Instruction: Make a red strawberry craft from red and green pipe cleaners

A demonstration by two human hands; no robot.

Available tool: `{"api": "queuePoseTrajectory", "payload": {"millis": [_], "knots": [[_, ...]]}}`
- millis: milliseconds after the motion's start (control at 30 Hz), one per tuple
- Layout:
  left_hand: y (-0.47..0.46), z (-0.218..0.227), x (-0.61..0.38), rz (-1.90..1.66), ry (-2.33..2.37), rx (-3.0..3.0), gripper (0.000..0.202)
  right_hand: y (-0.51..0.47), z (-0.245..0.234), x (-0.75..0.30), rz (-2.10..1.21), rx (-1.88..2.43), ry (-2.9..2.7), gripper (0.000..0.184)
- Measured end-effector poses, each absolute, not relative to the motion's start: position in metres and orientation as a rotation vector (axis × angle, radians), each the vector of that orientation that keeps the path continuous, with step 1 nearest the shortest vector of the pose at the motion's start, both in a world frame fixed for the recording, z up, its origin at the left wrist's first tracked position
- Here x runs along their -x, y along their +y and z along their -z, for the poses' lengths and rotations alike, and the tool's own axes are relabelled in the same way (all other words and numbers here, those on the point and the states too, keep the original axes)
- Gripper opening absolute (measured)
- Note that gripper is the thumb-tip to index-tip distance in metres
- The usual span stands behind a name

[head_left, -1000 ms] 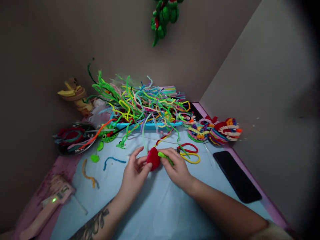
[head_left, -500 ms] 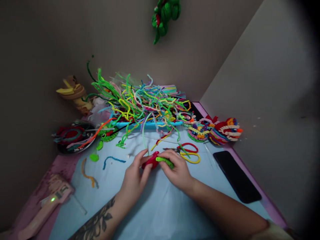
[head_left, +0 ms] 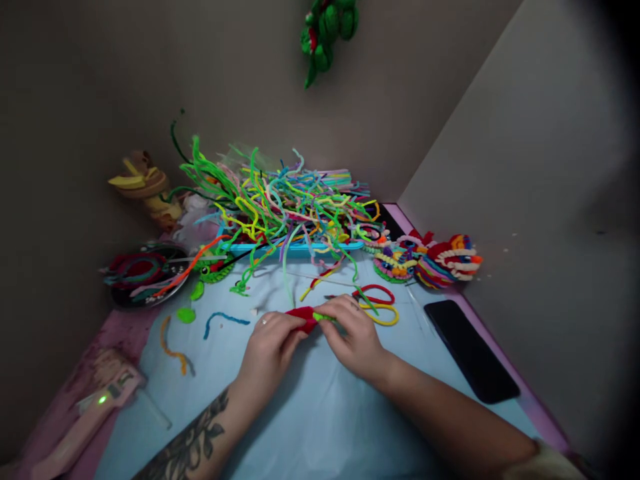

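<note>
Over the light blue table cover, my left hand [head_left: 273, 340] is closed on a red fuzzy piece [head_left: 303, 319], thumb below and fingers above. My right hand [head_left: 354, 337] pinches a bright green fuzzy piece [head_left: 319, 317], mostly hidden by the fingers, against the red piece's right end. Whether the two pieces are joined I cannot tell. Just behind my right hand lie scissors [head_left: 383, 314] with one red and one yellow handle loop. A blue pipe cleaner [head_left: 225, 315] and an orange one [head_left: 173, 347] rest to the left of my left hand.
Behind the hands, a blue tray [head_left: 320, 251] overflows with coloured pipe cleaners. A black phone [head_left: 473, 351] lies at right, a pink glue gun [head_left: 107, 400] at left. Fuzzy colourful figures [head_left: 447, 260] stand back right; a dark round dish [head_left: 150, 275] sits back left.
My left hand has rolled over the red piece, fingers now on top. The green piece has shifted against the red one and shows less between my right fingers.
</note>
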State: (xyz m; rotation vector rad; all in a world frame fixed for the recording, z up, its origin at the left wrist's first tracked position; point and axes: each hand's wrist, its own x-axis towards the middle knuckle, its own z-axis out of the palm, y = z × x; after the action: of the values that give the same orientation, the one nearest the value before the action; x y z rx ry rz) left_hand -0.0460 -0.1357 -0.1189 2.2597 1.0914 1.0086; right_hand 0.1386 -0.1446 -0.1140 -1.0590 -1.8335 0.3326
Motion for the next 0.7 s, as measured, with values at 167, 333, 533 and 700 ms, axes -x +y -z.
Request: {"api": "queuePoseTrajectory", "payload": {"millis": [167,333,533,700], "knots": [[-0.1344,0.1182,0.0451,-0.972,1.067,-2.353,0.005,-0.1444,0.1153,-0.1385,-0.309,1.055,-1.895,0.023],[-0.1339,0.1179,0.0453,-0.974,1.051,-2.471,0.001,-0.1444,0.1139,-0.1361,-0.357,1.067,-1.906,0.022],[-0.1342,0.1167,0.0461,-0.962,1.022,-2.582,0.004,-0.1426,0.1161,-0.1355,-0.450,1.101,-1.911,0.019],[-0.1325,0.1169,0.0474,-0.960,1.041,-2.607,0.005,-0.1409,0.1170,-0.1373,-0.576,1.133,-1.910,0.016]]}}
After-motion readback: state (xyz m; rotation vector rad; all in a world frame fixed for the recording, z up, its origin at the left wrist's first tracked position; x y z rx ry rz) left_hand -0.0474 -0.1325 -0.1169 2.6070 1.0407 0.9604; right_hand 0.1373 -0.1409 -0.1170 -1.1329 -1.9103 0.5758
